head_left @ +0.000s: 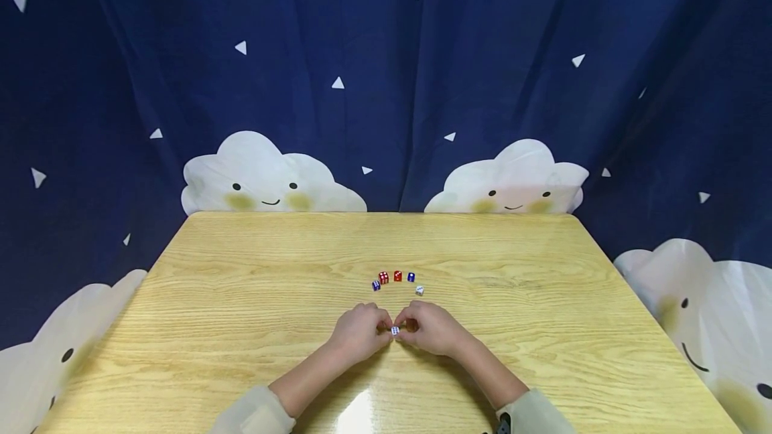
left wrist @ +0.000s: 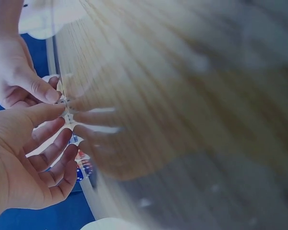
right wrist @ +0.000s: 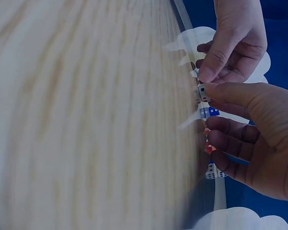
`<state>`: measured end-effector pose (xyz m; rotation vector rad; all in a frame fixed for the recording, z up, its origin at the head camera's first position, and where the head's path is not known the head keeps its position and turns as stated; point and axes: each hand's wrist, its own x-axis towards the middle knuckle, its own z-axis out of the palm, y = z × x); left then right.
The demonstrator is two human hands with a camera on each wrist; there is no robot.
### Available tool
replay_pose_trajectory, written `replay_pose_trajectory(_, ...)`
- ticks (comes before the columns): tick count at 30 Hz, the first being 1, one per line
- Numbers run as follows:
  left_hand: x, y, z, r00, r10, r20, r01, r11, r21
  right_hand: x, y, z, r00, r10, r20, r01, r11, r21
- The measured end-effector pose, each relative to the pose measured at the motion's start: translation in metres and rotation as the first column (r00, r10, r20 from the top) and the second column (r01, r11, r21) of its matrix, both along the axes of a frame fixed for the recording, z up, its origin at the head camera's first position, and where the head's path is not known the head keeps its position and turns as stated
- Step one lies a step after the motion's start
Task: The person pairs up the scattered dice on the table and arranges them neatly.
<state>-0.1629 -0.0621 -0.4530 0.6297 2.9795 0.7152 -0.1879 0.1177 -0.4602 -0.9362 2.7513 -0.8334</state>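
Observation:
A small white die [head_left: 395, 331] with dark pips sits on the wooden table between both hands. My left hand [head_left: 360, 332] pinches it from the left with thumb and index finger, its other fingers loosely bent. From the opposite side my right hand [head_left: 435, 329] meets it with thumb and index fingertip; in the right wrist view that thumb lies right against the white die [right wrist: 204, 93]. Beyond the hands, several dice form an arc: a blue die [head_left: 376, 285], a red die [head_left: 383, 278], another red die [head_left: 398, 276], a second blue die [head_left: 411, 277] and a white die [head_left: 419, 291].
The wooden table [head_left: 253, 266] reaches back to a dark blue curtain [head_left: 386, 52] printed with clouds and white triangles. The curtain also hangs along both sides. Glare [head_left: 356, 414] shines on the near table surface between the forearms.

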Motion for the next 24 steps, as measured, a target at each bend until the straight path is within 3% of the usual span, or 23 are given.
replay_pose_trajectory(8,-0.002,-0.001,-0.003,1.0,-0.007,-0.019,0.007,1.0,-0.004,-0.001,0.001,-0.001,1.0,0.004,-0.029,-0.004,1.0,0.02)
replay_pose_trajectory(15,-0.003,-0.001,-0.004,1.0,-0.016,-0.021,0.015,1.0,-0.013,-0.004,0.008,0.007,0.999,-0.034,-0.004,0.034,0.999,0.02)
replay_pose_trajectory(24,-0.002,0.0,-0.004,1.0,-0.014,-0.009,0.014,1.0,-0.01,-0.016,0.022,0.009,0.984,-0.171,-0.041,0.171,0.985,0.006)
